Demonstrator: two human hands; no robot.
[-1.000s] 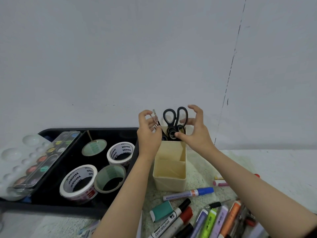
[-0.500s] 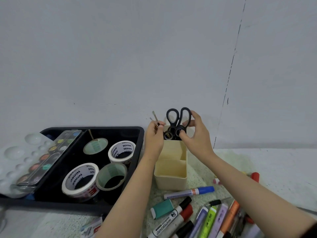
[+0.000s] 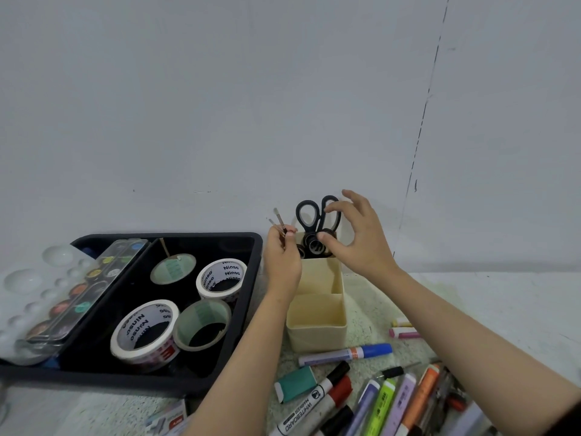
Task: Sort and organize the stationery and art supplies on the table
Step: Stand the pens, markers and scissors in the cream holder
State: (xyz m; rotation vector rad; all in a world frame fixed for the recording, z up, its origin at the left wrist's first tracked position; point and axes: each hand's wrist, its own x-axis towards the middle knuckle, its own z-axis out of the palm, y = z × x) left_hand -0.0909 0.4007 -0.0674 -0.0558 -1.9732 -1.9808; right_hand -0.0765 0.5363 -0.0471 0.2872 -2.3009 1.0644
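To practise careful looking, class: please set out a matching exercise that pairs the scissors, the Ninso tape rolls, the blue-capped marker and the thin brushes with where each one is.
Things:
1 scissors
2 Ninso tape rolls
3 blue-capped marker
4 thin brushes

Places:
A held in the left hand
B lying on the table in front of the cream organiser
C standing in the organiser's far compartment
D in the black tray

Pairs: 1-C, 2-D, 3-B, 4-A

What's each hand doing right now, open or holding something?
Left hand: pinching two thin paintbrushes.
Right hand: open, fingers spread at the scissors handles, gripping nothing.
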